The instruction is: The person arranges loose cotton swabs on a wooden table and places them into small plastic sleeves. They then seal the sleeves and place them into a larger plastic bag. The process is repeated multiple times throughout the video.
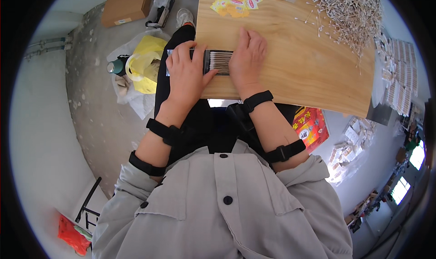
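A flat, dark-edged box (206,61) lies at the near left of the wooden table, with a row of cotton swabs (220,61) side by side in its right part. My left hand (185,75) grips the box's left part, fingers over the far edge and thumb at the near edge by the swabs. Against the right end of the row rests my right hand (247,61), its fingers curled together on the tabletop. The right hand covers that end of the box, so whatever is in its fingers is hidden.
A large heap of loose cotton swabs (347,14) covers the table's (295,73) far right corner. Yellow-and-white paper cards (234,4) lie at its far left. On the floor to the left are a yellow plastic bag (147,64), a bottle (116,66) and a cardboard box (127,5).
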Demonstrator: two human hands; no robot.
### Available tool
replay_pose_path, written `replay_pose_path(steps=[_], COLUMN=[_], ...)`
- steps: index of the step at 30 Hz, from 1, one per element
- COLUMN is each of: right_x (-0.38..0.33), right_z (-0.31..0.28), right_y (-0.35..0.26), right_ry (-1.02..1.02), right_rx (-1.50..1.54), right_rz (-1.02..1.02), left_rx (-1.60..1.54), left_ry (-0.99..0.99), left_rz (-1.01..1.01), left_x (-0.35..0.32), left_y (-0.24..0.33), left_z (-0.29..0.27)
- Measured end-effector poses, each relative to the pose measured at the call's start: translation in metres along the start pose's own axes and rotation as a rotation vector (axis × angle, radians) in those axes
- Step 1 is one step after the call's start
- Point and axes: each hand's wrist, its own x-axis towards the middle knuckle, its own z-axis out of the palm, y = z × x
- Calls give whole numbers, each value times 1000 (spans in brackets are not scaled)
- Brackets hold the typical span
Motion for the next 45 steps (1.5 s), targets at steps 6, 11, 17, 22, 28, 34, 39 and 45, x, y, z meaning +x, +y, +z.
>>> replay_pose_path(steps=[6,11,17,22,28,34,39,45], right_x=[-1,-2,-2,-1,-2,-3,-3,-4], right_z=[-2,1,-2,-3,-5,1,-3,-6], right_y=[-2,-1,-2,-2,-3,5,-1,-3], right_ry=[7,35,-42,-21,-48,-6,-36,-32], right_rx=[24,56,23,35,22,19,20,44], right_rz=[15,46,51,11,22,22,64,62], left_rx=[244,91,34,65,356,386,422,215], left_ry=[-196,-222,-44,-24,-279,-417,-492,-384], left_rz=[190,123,-4,-57,-106,-194,-140,-214], left_x=[-19,-28,-20,-1,18,35,43,36], left_y=[17,21,17,3,15,24,21,8], left_z=[13,20,6,-2,0,2,-2,-3])
